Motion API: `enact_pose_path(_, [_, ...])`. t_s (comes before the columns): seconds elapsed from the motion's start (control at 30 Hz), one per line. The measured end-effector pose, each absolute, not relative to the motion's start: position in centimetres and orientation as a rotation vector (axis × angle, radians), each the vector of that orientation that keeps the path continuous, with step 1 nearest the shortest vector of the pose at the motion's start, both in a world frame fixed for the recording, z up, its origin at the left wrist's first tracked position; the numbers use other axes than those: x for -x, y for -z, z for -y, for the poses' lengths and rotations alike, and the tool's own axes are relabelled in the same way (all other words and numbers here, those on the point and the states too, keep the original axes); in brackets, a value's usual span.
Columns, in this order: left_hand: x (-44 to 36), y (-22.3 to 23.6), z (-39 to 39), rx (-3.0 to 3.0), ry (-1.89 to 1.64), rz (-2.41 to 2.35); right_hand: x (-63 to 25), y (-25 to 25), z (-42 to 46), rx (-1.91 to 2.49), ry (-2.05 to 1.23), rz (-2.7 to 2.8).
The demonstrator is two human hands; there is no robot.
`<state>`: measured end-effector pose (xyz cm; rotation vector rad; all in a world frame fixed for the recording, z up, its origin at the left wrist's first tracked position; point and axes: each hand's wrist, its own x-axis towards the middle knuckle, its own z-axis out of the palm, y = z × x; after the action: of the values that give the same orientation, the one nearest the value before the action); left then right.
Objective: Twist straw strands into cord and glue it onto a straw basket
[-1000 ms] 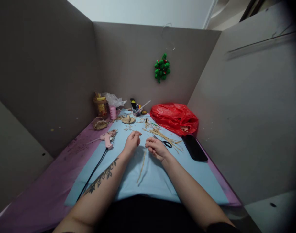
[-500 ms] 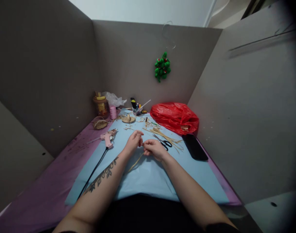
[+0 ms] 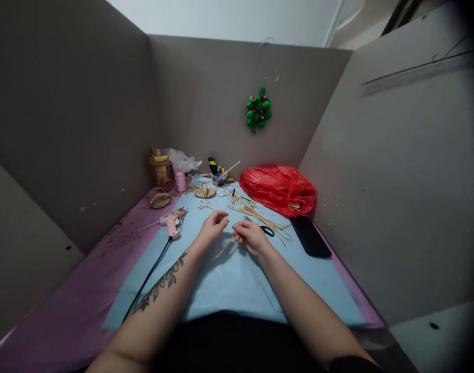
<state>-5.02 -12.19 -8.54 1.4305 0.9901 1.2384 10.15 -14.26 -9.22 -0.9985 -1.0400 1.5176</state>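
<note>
A smooth, lightly creased blue sheet lies over a purple cloth, which is speckled with dark marks at the left. On the sheet, flat tan strips fan out in a loose bundle beside scissors with rounded black handles. A glossy, crinkled red plastic bag slumps behind them, near a flat black slab with rounded corners. To the left lies a pink glue gun, its nozzle end crusted brown; farther back are a round, coarse, straw-like piece and a ribbed pink spool.

The right hand has its thumb and fingertips pinched together on a single straw strip. Thin, narrow and pale tan, the strip slants down toward the left above the sheet. The left hand is loosely curled just beside, apart from the right; whether its fingers grip anything cannot be told.
</note>
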Motion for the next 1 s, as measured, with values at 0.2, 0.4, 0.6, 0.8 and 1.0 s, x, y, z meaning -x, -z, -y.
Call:
enact_pose_path(0.2, [4.7, 8.8, 12.8, -1.674, -0.976, -1.019, -10.3, 9.2, 14.3, 0.970, -1.495, 1.053])
enact_pose_path(0.4, [4.4, 8.8, 13.0, -1.707, -1.013, -1.103, -10.1, 9.3, 14.3, 1.003, -1.478, 1.064])
enact_pose_path(0.6, [4.4, 8.9, 12.7, -1.729, -1.065, -1.148, -10.0, 9.4, 14.3, 1.014, -1.435, 1.125])
enact_pose_path(0.8, [4.1, 8.5, 13.2, -1.531, -1.100, -1.097, -10.3, 9.6, 14.0, 0.979, -1.463, 1.067])
enact_pose_path(1.0, [4.0, 8.2, 13.7, -1.690, -1.021, -1.074, -10.3, 9.6, 14.0, 0.973, -1.428, 1.030])
